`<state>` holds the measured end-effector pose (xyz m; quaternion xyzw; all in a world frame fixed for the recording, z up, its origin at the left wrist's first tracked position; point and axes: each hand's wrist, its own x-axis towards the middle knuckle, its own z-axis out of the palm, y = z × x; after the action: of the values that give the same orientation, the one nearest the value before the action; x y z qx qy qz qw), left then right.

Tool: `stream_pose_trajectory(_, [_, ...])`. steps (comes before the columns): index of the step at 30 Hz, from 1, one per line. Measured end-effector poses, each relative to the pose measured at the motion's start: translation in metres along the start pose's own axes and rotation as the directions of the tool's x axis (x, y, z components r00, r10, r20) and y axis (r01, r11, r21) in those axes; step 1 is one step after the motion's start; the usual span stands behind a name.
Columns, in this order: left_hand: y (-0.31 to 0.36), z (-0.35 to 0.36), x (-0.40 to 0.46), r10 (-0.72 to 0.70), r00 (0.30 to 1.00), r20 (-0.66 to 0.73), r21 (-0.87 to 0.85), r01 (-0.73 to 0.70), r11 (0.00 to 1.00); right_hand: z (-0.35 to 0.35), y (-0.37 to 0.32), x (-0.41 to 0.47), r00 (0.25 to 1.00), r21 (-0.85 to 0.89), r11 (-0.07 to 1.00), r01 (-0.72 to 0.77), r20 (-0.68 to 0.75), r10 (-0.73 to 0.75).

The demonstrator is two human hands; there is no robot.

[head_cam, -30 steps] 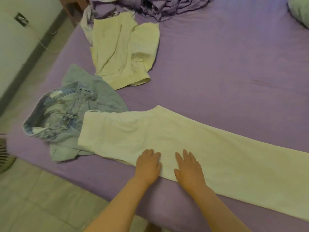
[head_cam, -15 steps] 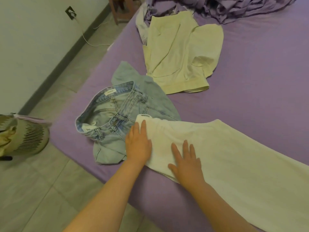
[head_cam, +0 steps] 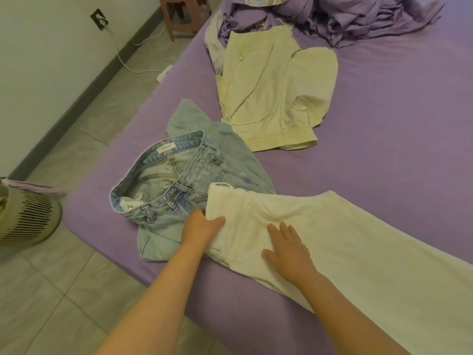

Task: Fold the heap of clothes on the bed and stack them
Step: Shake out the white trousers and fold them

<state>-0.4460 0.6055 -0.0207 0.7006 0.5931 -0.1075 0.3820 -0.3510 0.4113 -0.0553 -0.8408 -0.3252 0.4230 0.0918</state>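
Cream white trousers (head_cam: 358, 242) lie flat across the near side of the purple bed (head_cam: 396, 129), waist end to the left. My left hand (head_cam: 202, 226) pinches the waist edge, thumb on top and fingers tucked under the cloth. My right hand (head_cam: 288, 245) lies flat on the trousers just to the right, fingers straight. Light blue jeans (head_cam: 184, 180) lie crumpled under and left of the waistband. A pale yellow garment (head_cam: 273, 90) lies spread further back.
A heap of purple cloth (head_cam: 345, 19) sits at the bed's far end. A slatted laundry basket (head_cam: 25, 216) stands on the tiled floor at left. A white cable (head_cam: 125, 60) runs from a wall socket, and a wooden stool (head_cam: 181, 16) stands beyond.
Both hands slid left along the white trousers to the waist end. My left hand went from lying flat to gripping the waist edge. My view swung left.
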Motion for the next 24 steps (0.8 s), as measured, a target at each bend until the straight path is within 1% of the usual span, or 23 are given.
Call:
stream_pose_trajectory(1, [0.003, -0.002, -0.008, 0.015, 1.000, 0.012, -0.013, -0.015, 1.000, -0.005, 0.002, -0.004, 0.999, 0.086, 0.996, -0.002, -0.052, 0.006])
stream_pose_trajectory(3, [0.010, -0.001, -0.027, 0.076, 0.997, -0.002, -0.052, -0.076, 0.996, -0.014, 0.004, -0.015, 0.983, 0.261, 0.964, 0.053, -0.183, -0.005])
stream_pose_trajectory(5, [0.022, 0.002, -0.052, 0.141, 0.990, -0.002, -0.187, -0.139, 0.972, -0.026, 0.003, -0.028, 0.959, 0.457, 0.881, 0.121, -0.284, 0.015])
stream_pose_trajectory(7, [0.039, 0.008, -0.078, 0.204, 0.978, 0.029, -0.279, -0.188, 0.942, -0.040, 0.001, -0.042, 0.946, 0.614, 0.770, 0.172, -0.320, 0.044])
stream_pose_trajectory(9, [0.056, 0.022, -0.105, 0.281, 0.950, 0.133, -0.342, -0.222, 0.913, -0.054, 0.000, -0.057, 0.946, 0.717, 0.661, 0.223, -0.322, 0.029])
stream_pose_trajectory(11, [0.074, 0.044, -0.130, 0.360, 0.903, 0.234, -0.383, -0.255, 0.888, -0.065, 0.004, -0.072, 0.950, 0.780, 0.576, 0.246, -0.311, 0.015])
stream_pose_trajectory(13, [0.088, 0.069, -0.150, 0.444, 0.858, 0.258, -0.338, -0.350, 0.874, -0.072, 0.020, -0.082, 0.944, 0.805, 0.545, 0.233, -0.322, 0.071])
stream_pose_trajectory(14, [0.093, 0.080, -0.159, 0.481, 0.839, 0.255, -0.308, -0.401, 0.863, -0.075, 0.031, -0.087, 0.934, 0.799, 0.558, 0.223, -0.339, 0.113])
stream_pose_trajectory(15, [0.097, 0.090, -0.168, 0.498, 0.826, 0.262, -0.298, -0.422, 0.856, -0.077, 0.046, -0.091, 0.921, 0.785, 0.583, 0.210, -0.359, 0.152])
stream_pose_trajectory(16, [0.100, 0.098, -0.175, 0.497, 0.818, 0.291, -0.293, -0.418, 0.860, -0.078, 0.061, -0.096, 0.909, 0.771, 0.608, 0.189, -0.372, 0.190])
stream_pose_trajectory(18, [0.106, 0.118, -0.190, 0.517, 0.779, 0.356, -0.238, -0.459, 0.856, -0.078, 0.092, -0.109, 0.887, 0.759, 0.636, 0.139, -0.381, 0.261])
stream_pose_trajectory(20, [0.111, 0.143, -0.206, 0.575, 0.712, 0.402, -0.153, -0.567, 0.809, -0.073, 0.122, -0.128, 0.860, 0.761, 0.642, 0.089, -0.384, 0.337])
stream_pose_trajectory(21, [0.114, 0.155, -0.213, 0.603, 0.687, 0.405, -0.106, -0.620, 0.778, -0.068, 0.137, -0.137, 0.842, 0.765, 0.641, 0.067, -0.388, 0.375])
stream_pose_trajectory(22, [0.117, 0.168, -0.218, 0.626, 0.677, 0.386, -0.047, -0.664, 0.746, -0.063, 0.152, -0.147, 0.824, 0.768, 0.638, 0.052, -0.394, 0.407])
stream_pose_trajectory(24, [0.119, 0.189, -0.224, 0.658, 0.676, 0.331, 0.134, -0.724, 0.676, -0.054, 0.179, -0.162, 0.792, 0.768, 0.639, 0.028, -0.407, 0.455])
